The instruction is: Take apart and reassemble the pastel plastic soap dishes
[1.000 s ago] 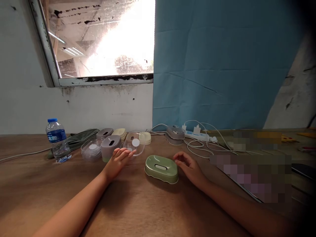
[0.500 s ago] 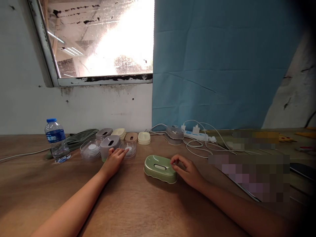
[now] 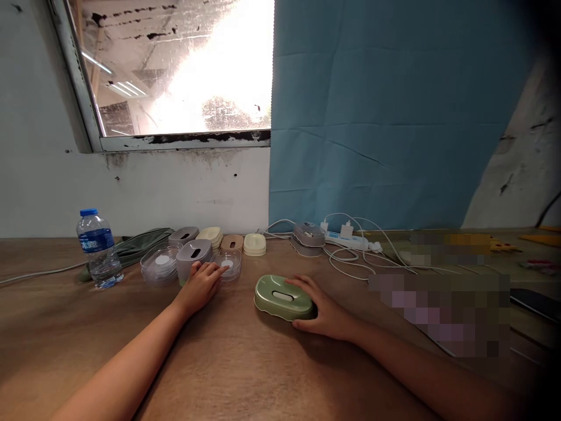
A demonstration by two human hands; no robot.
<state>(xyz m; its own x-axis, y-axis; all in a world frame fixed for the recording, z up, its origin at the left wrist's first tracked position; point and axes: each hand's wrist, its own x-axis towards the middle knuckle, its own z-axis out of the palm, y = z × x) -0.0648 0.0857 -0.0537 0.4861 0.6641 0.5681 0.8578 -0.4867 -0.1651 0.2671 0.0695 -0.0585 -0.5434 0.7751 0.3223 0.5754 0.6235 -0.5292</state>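
Note:
A glossy green slotted cover (image 3: 268, 298), rounded oblong with a wavy lower rim, sits on the brown table in front of me. A pale insert shows through the slot in its top. My right hand (image 3: 319, 310) is wrapped round its right end, thumb at the near side and fingers over the top far edge. My left hand (image 3: 201, 289) lies with fingers extended beside a grey slotted box (image 3: 193, 251) and a stack of clear plastic containers (image 3: 232, 266). Whether its fingertips touch the clear stack I cannot tell.
Another clear stack (image 3: 158, 266), cream lids (image 3: 255, 244) and a tan slotted cover (image 3: 232, 241) stand along the back. A water bottle (image 3: 99, 248) and a dark green pouch (image 3: 140, 248) are at left. Grey covers (image 3: 308, 238), a power strip (image 3: 350, 240) and loose white cables (image 3: 350, 266) lie right.
My right hand has gone from touching the green cover's right edge with curled fingers to spreading round its right end. My left hand stays in about the same place.

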